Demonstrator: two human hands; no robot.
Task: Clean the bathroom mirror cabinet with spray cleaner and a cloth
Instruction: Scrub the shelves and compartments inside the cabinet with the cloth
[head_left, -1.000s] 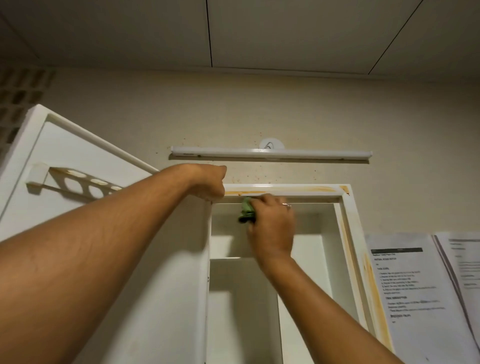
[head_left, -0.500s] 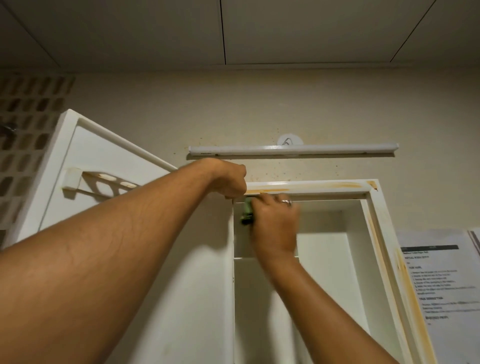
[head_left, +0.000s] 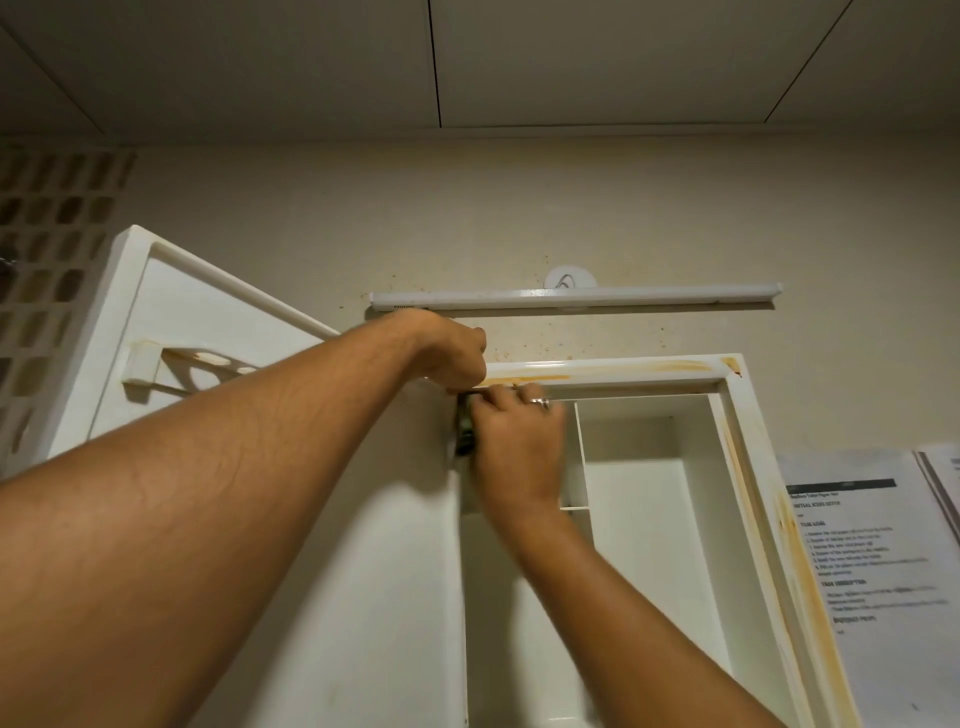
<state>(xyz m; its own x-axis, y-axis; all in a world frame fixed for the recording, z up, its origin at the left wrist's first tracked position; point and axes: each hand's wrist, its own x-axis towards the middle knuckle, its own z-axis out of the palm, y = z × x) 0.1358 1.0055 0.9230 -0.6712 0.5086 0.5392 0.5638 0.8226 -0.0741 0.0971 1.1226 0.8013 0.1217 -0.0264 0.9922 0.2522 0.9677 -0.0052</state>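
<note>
mirror cabinet (head_left: 737, 426) hangs on the far wall, its door (head_left: 208, 338) swung open at left. the left hand (head_left: 452, 358) is curled at the frame's top left corner; whether it grips the edge, i cannot tell. just right, the right hand (head_left: 514, 447) holds a green cloth (head_left: 464, 428) against the inner left corner. orange stains (head_left: 685, 365) streak the frame. papers (head_left: 857, 545) hang at right.

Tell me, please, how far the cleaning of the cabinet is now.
Done: the cabinet interior looks white. In hand: the right hand presses a green cloth at the frame's upper left corner, the left hand gripping the cabinet frame. Left: orange stains along its top and right side.
</note>
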